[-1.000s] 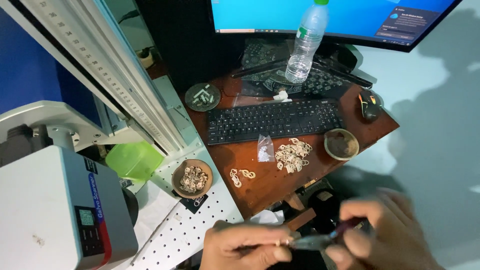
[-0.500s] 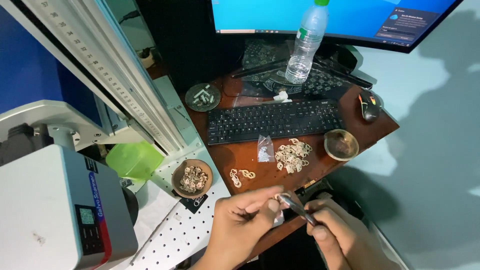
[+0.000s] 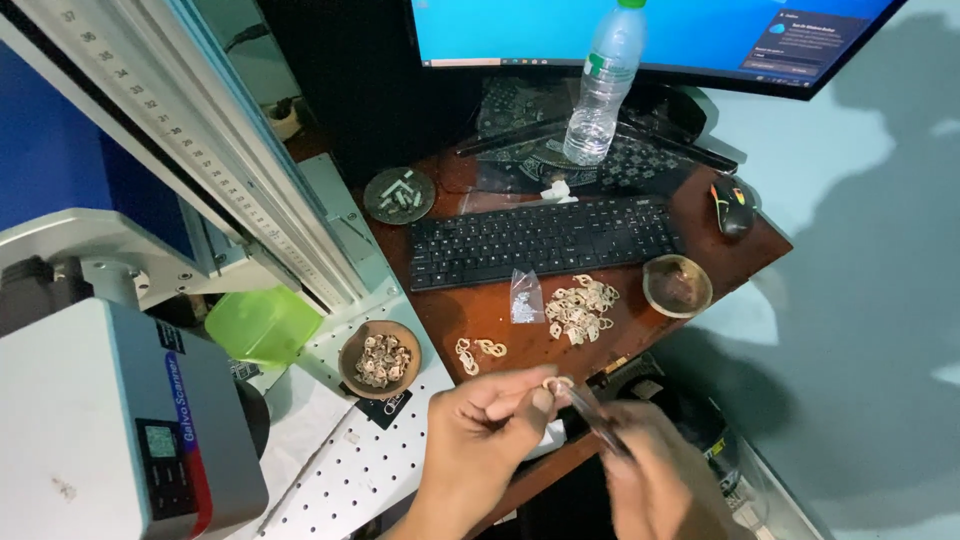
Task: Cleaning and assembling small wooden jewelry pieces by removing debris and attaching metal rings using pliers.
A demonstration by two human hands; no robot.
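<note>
L hand (image 3: 490,420) is pinching a tiny pale ring (image 3: 553,383) at its fingertips while R hand (image 3: 650,470), blurred, is gripping a thin dark tool (image 3: 592,412) w/ its tip right beside it, ring prob. light, stiff, brittle & best held by its edges, w/ loose rings (image 3: 578,308) lying farther off by the keyboard (image 3: 545,238).

Both hands are motion-blurred: the right hand (image 3: 655,480) is a smear cut off by the bottom edge, and the thin tool (image 3: 595,415) it holds cannot be identified. The pale piece (image 3: 556,383) pinched at the left hand (image 3: 490,430) is too small to make out. The monitor (image 3: 640,30) is cropped by the top edge, and the bowl (image 3: 380,358) holds bits too tiny to tell.
</note>
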